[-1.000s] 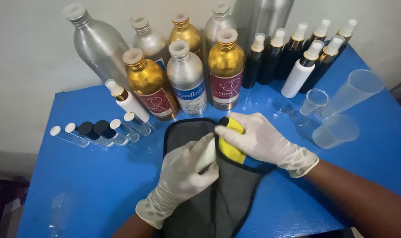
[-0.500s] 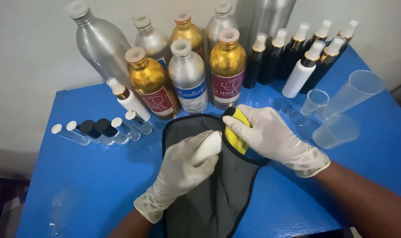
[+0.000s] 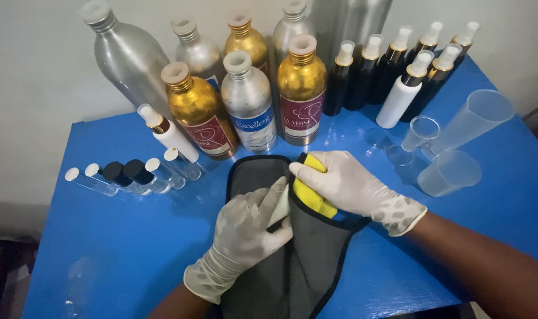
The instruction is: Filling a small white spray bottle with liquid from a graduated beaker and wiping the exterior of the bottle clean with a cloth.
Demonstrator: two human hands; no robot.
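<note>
While my left hand [image 3: 245, 227] curls around a small white bottle [image 3: 280, 207] against the grey cloth [image 3: 292, 266] at the counter's [image 3: 103, 248] near edge, my right hand [image 3: 345, 186] presses the yellow-lined fold [image 3: 310, 198] flat to steady it.

A dark grey cloth [image 3: 292, 260] with black stitched edging lies flat on the blue table in front of me, its rounded top end just below the bottles. A small white bottle [image 3: 279, 207] rests on it, tilted, beside a yellow patch [image 3: 311, 195] with black trim.
</note>
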